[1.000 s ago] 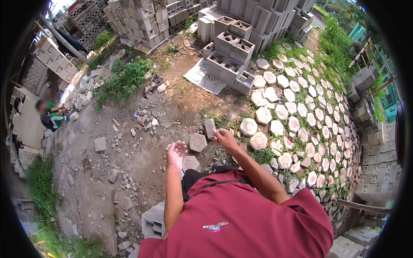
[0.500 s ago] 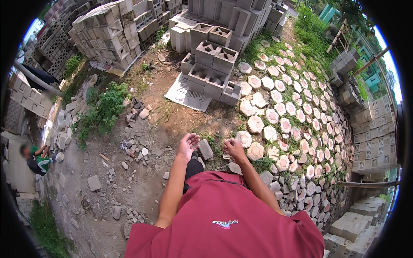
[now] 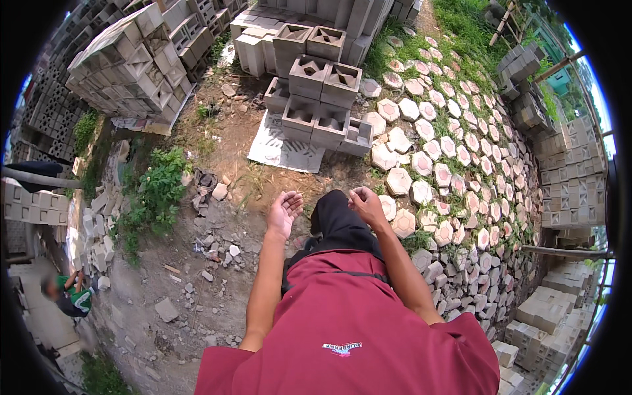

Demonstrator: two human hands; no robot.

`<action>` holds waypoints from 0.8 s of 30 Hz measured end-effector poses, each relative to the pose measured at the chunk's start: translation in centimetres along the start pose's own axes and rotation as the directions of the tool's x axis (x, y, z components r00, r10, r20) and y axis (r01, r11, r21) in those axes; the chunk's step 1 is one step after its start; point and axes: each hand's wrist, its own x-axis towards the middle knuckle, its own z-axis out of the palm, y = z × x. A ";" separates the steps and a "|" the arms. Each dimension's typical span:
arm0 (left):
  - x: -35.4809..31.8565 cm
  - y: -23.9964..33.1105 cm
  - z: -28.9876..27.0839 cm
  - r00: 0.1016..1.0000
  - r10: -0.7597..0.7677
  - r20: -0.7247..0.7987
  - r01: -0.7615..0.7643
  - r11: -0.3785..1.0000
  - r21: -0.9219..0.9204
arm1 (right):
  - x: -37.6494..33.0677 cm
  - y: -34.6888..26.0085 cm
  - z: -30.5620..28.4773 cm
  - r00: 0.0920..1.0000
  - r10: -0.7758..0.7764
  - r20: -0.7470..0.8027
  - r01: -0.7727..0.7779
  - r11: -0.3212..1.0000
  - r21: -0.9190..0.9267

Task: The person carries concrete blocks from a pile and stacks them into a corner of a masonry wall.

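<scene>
My left hand (image 3: pixel 285 214) is held out in front of me, palm turned up and fingers apart, with nothing in it. My right hand (image 3: pixel 368 206) has its fingers curled in, and no object shows in it. Between them my knee in black trousers (image 3: pixel 343 220) is raised. Ahead of both hands stands a stepped stack of hollow grey concrete blocks (image 3: pixel 322 85), with diamond-shaped openings in some upper ones. A pale patterned sheet (image 3: pixel 284 150) lies on the ground at its foot, apart from my hands.
Hexagonal pavers (image 3: pixel 421 161) spread over the grass to the right. Broken rubble (image 3: pixel 214 247) and a leafy bush (image 3: pixel 158 187) are at the left, where a person in green (image 3: pixel 74 294) is some way off. More block stacks (image 3: pixel 131 69) stand at the far left.
My leg has come up and forward between my hands, covering the loose grey block seen there before. The view has moved closer to the block stack. Both hands keep much the same pose.
</scene>
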 end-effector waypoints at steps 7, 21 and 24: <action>9.2 5.2 0.6 0.996 -0.051 -0.069 0.055 0.997 0.055 | 12.8 -0.5 1.5 0.999 -0.012 -0.047 0.003 0.981 -0.194; 35.7 9.9 6.9 0.935 -0.316 -0.159 0.330 0.941 0.071 | 38.0 3.6 4.1 0.991 0.128 0.026 -0.064 0.652 -0.755; 42.7 6.8 6.0 0.912 -0.366 -0.185 0.397 0.902 0.170 | 43.1 7.2 3.8 0.967 0.251 -0.044 -0.183 0.565 -0.805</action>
